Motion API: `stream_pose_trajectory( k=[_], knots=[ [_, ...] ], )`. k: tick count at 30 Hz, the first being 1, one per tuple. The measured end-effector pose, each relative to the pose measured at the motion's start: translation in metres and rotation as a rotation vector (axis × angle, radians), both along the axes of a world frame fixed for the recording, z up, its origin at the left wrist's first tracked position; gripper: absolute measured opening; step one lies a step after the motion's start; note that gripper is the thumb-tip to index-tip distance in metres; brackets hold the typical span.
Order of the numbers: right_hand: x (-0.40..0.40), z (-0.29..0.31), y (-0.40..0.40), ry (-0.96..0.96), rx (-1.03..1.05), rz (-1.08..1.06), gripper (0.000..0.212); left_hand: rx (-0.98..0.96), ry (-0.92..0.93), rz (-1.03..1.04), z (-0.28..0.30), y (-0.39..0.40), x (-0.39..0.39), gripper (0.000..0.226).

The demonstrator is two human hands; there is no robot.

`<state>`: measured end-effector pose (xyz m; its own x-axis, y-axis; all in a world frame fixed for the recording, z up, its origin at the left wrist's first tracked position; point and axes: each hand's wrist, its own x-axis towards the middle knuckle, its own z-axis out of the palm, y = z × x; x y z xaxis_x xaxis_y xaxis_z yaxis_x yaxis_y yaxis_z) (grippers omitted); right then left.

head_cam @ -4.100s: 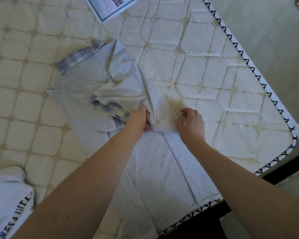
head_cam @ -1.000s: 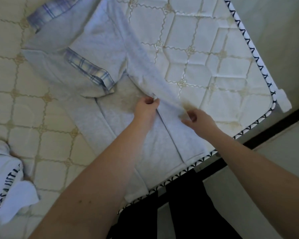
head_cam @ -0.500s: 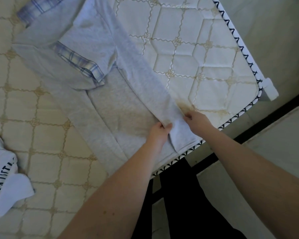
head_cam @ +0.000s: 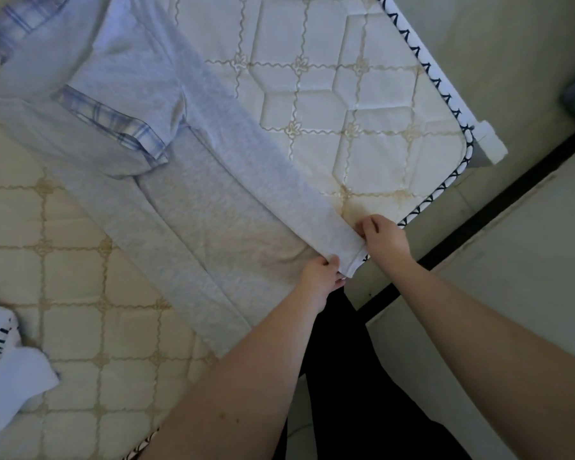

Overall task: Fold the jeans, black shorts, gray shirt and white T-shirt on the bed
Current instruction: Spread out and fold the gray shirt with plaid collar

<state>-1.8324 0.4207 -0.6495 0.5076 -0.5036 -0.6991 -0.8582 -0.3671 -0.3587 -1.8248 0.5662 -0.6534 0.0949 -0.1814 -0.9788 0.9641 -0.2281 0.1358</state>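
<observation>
The gray shirt (head_cam: 186, 180) with plaid cuffs lies spread diagonally on the quilted mattress (head_cam: 362, 127), its right side folded inward as a long strip. My left hand (head_cam: 322, 272) pinches the hem corner of that strip at the mattress's near edge. My right hand (head_cam: 380, 239) grips the same hem just to the right. A white T-shirt (head_cam: 4, 370) with dark lettering lies crumpled at the lower left. Jeans and black shorts are not in view.
The mattress's corner with dark zigzag piping (head_cam: 445, 91) is at the upper right, beside a pale floor (head_cam: 528, 61). A dark strip of the bed frame (head_cam: 498, 200) runs below the edge. My dark-clothed legs (head_cam: 362, 393) stand against the bed.
Both hands slid down the folded strip toward the hem and the mattress edge, drawing the fold straight. The shirt's side now lies flatter and longer.
</observation>
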Motion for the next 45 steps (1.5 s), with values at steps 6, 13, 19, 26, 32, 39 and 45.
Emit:
stream_pose_trajectory(
  k=[6, 13, 19, 26, 32, 39, 45],
  knots=[
    [0.021, -0.009, 0.015, -0.106, 0.127, 0.064, 0.022, 0.071, -0.080, -0.138, -0.014, 0.006, 0.001, 0.017],
    [0.036, -0.006, 0.014, 0.128, 0.034, 0.430, 0.038, 0.199, -0.202, -0.210, -0.012, 0.022, -0.004, 0.023],
    [0.009, 0.000, -0.004, 0.246, 0.068, 0.322, 0.022, 0.172, -0.104, -0.450, -0.003, 0.027, -0.009, 0.026],
    [-0.012, 0.001, -0.008, 0.164, 0.138, 0.205, 0.023, 0.342, -0.447, 0.118, 0.006, 0.036, 0.041, 0.016],
    [0.001, 0.008, 0.018, -0.007, -0.030, 0.103, 0.030, 0.325, -0.384, 0.272, 0.003, 0.043, 0.122, 0.017],
    [0.095, 0.001, 0.062, -0.178, 0.007, 0.141, 0.039, 0.292, -0.392, 0.228, -0.003, 0.071, 0.199, 0.026],
    [0.163, -0.008, 0.066, -0.254, 0.003, 0.241, 0.041, 0.428, -0.650, 0.016, -0.009, 0.092, 0.265, 0.015]
  ],
)
